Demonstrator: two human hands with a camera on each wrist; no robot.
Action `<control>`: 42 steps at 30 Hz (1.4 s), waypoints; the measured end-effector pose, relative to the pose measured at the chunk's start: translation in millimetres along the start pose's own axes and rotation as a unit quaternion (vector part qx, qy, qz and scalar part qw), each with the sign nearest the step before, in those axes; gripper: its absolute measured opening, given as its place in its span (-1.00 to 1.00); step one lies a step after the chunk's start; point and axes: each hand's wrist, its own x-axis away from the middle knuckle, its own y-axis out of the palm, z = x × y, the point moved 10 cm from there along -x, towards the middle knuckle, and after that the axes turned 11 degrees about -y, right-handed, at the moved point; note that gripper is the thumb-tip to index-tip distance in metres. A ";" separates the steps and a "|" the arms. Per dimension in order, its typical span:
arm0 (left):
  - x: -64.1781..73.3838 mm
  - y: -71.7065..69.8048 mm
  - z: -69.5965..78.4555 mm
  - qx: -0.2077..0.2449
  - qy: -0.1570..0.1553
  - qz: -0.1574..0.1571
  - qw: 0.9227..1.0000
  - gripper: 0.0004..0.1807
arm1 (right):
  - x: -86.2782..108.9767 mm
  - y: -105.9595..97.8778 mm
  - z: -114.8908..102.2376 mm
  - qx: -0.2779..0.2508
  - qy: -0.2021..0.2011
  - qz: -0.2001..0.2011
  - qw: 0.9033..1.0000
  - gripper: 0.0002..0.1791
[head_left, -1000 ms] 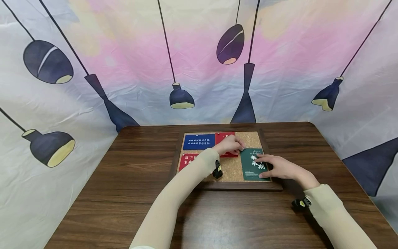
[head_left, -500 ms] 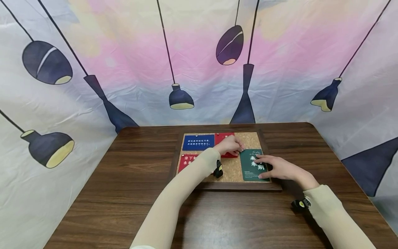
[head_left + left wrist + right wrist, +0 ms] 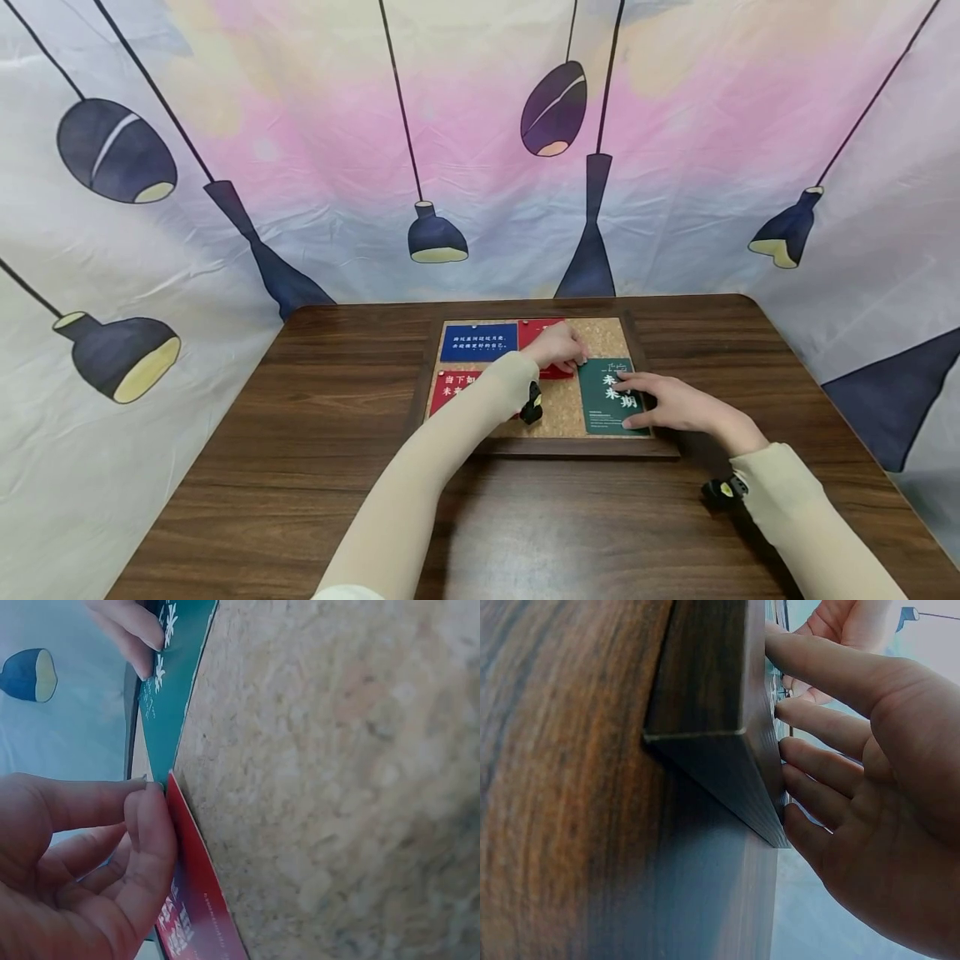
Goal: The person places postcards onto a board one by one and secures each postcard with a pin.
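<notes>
At the upper left corner of the green card (image 3: 600,404), my left hand (image 3: 557,347) pinches a small pushpin (image 3: 145,778) between thumb and forefinger. Most of the pushpin is hidden by the fingertips. The card lies on the right part of a framed corkboard (image 3: 562,412). My right hand (image 3: 678,403) rests on the card's right side, thumb and fingers spread and fairly straight. Beneath the left hand is a red card (image 3: 534,330), partly covered, whose corner comes close to the green card in the left wrist view.
A blue card (image 3: 480,343) is at the board's upper left, and another red card (image 3: 452,386) below it is partly covered by the left sleeve. Small pins show at their top edges. The board's dark wooden frame (image 3: 705,675) stands proud of the brown table (image 3: 337,400).
My left hand and wrist have shifted very slightly at the green card's corner. My right hand and the cards keep their places.
</notes>
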 end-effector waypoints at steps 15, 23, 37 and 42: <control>-0.1 -1.0 9.1 -0.068 -0.011 0.017 0.997 -0.90 | 0.8 0.9 -0.9 -0.001 0.002 0.001 1.000 -0.25; -3.5 -1.5 4.4 -0.050 -0.022 0.007 0.998 -0.85 | -0.3 2.6 -1.8 -0.002 0.003 -0.003 1.000 -0.25; -3.7 -0.4 11.9 -0.097 -0.031 0.019 0.995 -0.83 | 0.0 2.0 -0.1 -0.004 0.005 0.000 1.000 -0.26; -3.2 0.3 11.8 -0.095 -0.034 0.018 0.995 -0.84 | 0.7 3.0 3.1 -0.002 0.007 0.000 1.000 -0.25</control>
